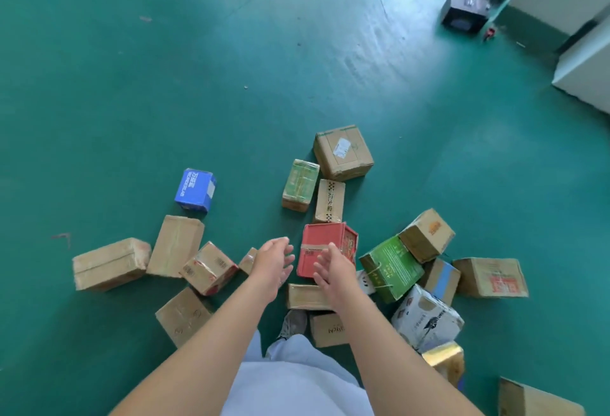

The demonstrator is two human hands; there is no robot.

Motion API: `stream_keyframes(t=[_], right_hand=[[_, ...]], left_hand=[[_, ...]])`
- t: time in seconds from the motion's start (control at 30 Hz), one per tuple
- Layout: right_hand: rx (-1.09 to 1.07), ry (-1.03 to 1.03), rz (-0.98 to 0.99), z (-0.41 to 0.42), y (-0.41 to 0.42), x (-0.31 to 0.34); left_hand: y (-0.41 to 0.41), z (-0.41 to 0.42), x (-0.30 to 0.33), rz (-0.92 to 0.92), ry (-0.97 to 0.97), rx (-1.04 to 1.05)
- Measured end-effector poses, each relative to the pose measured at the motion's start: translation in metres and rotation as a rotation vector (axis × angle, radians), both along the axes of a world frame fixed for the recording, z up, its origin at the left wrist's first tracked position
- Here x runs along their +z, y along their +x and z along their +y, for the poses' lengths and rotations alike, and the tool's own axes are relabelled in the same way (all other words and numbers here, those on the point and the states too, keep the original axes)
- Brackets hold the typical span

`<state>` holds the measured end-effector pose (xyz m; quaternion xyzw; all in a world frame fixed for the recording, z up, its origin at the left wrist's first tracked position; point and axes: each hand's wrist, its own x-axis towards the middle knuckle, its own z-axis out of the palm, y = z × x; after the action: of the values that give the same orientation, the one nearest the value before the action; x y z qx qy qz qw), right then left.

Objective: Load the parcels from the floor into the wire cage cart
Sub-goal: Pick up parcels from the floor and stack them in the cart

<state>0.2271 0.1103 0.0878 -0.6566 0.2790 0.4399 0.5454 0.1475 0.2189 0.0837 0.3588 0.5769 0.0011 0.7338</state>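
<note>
- many parcels scattered over the green floor (132,85), most in a loose heap close to the feet, a few touching or leaning on one another.
- red box (325,244) directly ahead of both hands, lying flat, a strip of tape across its top face; probably the next pick.
- looks like stiff printed card, small, likely light; squared sides ought to take a palm on each opposite face, thumbs over the top edge.
- taped surface may prove slick, so better to press on the bare card sides than on the tape.
- plain brown box (307,296) lying just below the red one, partly hidden by the right wrist; green box with cord handles (391,267) tilted beside it on the right, touching neighbours.
- blue box (195,189) set apart at the left, upright.
- left hand (274,258) held out over the heap, fingers spread and relaxed, holding nothing, touching nothing.
- right hand (331,267) likewise unclenched, palm turned inward toward the left one, fingers straight, above the red box's near edge; contact not clear, probably none.
- gap between the two palms roughly matches the red box's width, judged by eye.
- no wire cage cart in view; nothing lifted yet, loading still ahead for every parcel seen.
</note>
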Motion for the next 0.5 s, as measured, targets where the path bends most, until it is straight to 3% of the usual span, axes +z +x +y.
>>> stream_keyframes(t=[0.23, 0.5], right_hand=[[-0.091, 0.097, -0.057, 0.018, 0.072, 0.021], [-0.180, 0.108, -0.075, 0.048, 0.149, 0.014]], left_hand=[[0.078, 0.014, 0.036, -0.086, 0.040, -0.026], [0.167, 0.060, 0.035, -0.097, 0.031, -0.060]])
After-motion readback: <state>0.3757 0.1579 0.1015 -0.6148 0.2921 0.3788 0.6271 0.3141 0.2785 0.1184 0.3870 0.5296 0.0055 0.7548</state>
